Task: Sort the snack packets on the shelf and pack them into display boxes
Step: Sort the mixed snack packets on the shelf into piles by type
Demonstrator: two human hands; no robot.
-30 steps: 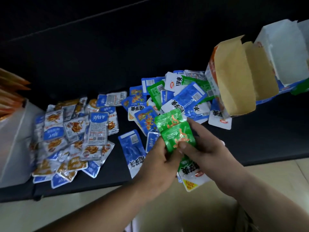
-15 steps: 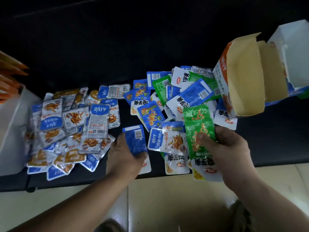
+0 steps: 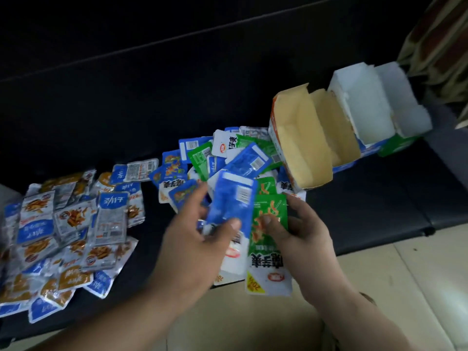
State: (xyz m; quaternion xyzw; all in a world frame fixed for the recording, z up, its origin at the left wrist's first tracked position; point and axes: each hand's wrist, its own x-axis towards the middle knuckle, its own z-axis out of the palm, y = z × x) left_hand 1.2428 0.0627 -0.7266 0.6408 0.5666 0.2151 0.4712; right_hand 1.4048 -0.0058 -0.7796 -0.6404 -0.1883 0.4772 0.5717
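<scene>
The left hand pinches one blue packet, thumb on its front and fingers behind. The right hand grips a small stack of green packets, thumb pressed on the top one. Both are held over the front edge of the black shelf, and the blue packet's edge touches or overlaps the green stack.

The step in hand looks like sorting by colour. The blue packet does not match the green stack, so it is best kept out of the right hand's grip and started as its own pile, or laid with other blue ones. The stack in the right hand wants its edges squared and every packet facing the same way, printed side up and the same end forward, so that it slides into a box as one block. The wrappers look glossy and likely to slip, so a firm thumb near the middle of the stack seems safer than a hold at one corner.

A mixed heap of blue, green and white packets lies just behind the hands. A separate spread of silver and blue packets lies well to the left. The brown box and the white box stand open on the right, apparently with nothing inside. The green stack could go into one of them, and the brown box is the nearer.
</scene>
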